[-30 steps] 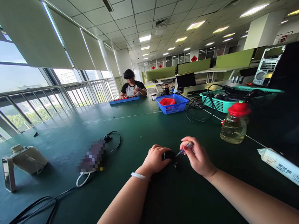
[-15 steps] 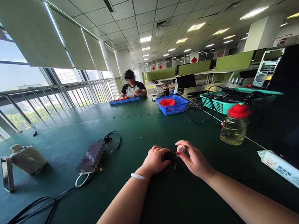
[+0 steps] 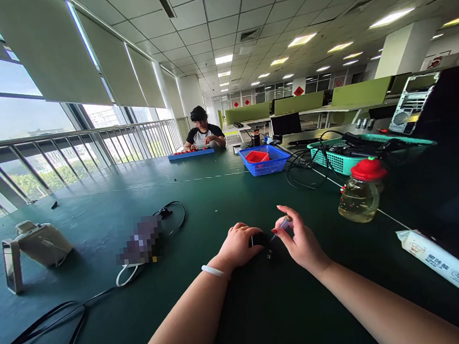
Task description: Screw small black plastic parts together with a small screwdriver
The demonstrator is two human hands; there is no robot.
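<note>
My left hand [image 3: 239, 247], with a white bangle at its wrist, is closed round a small black object [image 3: 261, 239] on the dark green table. The hand covers much of that object, and its kind is unclear. In the fingers of my right hand [image 3: 305, 245] is a small screwdriver [image 3: 285, 223] with a pale, see-through handle. It slants down to the left, its lower end at the black object. Whether the tip sits in a screw is too small to see. Tiny shiny bits [image 3: 269, 253] lie just below the black object.
Across the table [image 3: 227, 313], a person sits behind a blue tray [image 3: 191, 154] with red pieces. A blue basket [image 3: 267, 168], a teal basket [image 3: 334, 162] with cables, a red-lidded bottle [image 3: 358, 200] and a white packet [image 3: 445, 267] are ahead and right. A pixelated device [image 3: 141, 242] and cables [image 3: 68, 317] lie left.
My right index finger has lifted and straightened a little, and the screwdriver has turned slightly in the fingers. My left hand stays put on the black object.
</note>
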